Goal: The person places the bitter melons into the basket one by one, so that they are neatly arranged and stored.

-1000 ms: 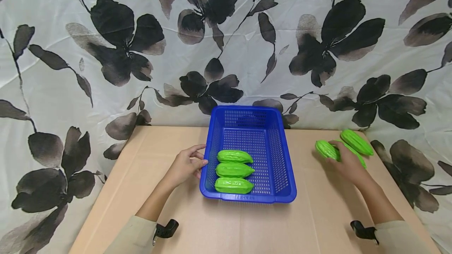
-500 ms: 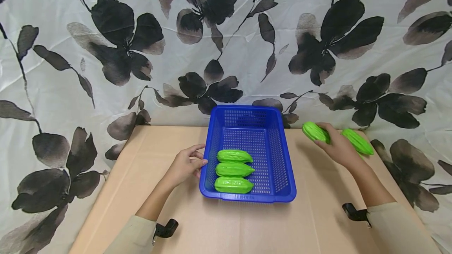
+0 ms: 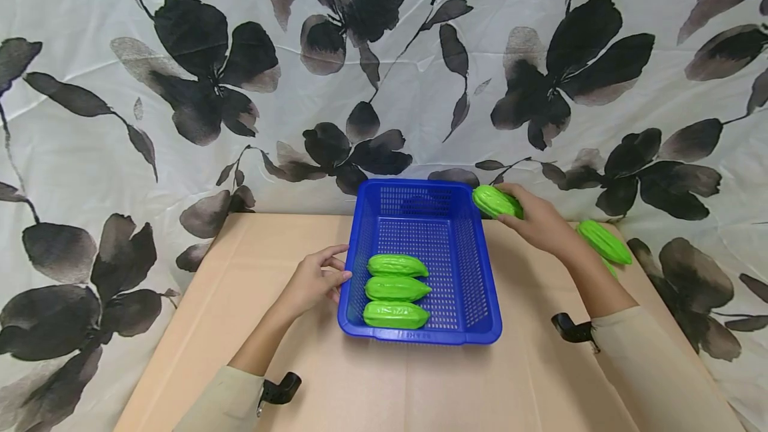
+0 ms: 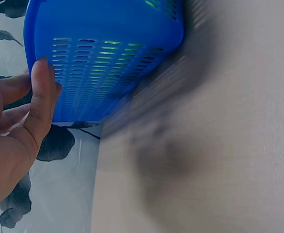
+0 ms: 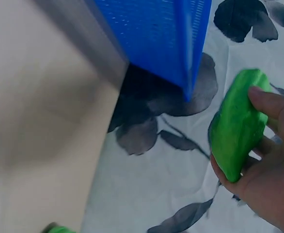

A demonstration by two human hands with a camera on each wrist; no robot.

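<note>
A blue plastic basket (image 3: 420, 337) stands on the table with three green ridged fruits (image 3: 397, 289) lying side by side along its left part. My left hand (image 3: 312, 282) holds the basket's left rim between thumb and fingers; the left wrist view shows the fingers (image 4: 42, 97) against the outer wall. Beside the far right corner of the basket, my right hand (image 3: 534, 215) grips another green ridged fruit (image 3: 497, 202), raised above the table. The right wrist view shows the thumb on one side of this fruit (image 5: 241, 121) and fingers behind it.
At the table's far right corner lies a green ridged fruit (image 3: 604, 242), with one more (image 3: 611, 267) mostly hidden by the right forearm. A floral cloth (image 3: 444, 72) hangs behind the tan table (image 3: 456, 385).
My right hand has picked up a green ridged fruit from the right-hand group and carried it left to the basket's far right corner. The left hand and basket stay in place.
</note>
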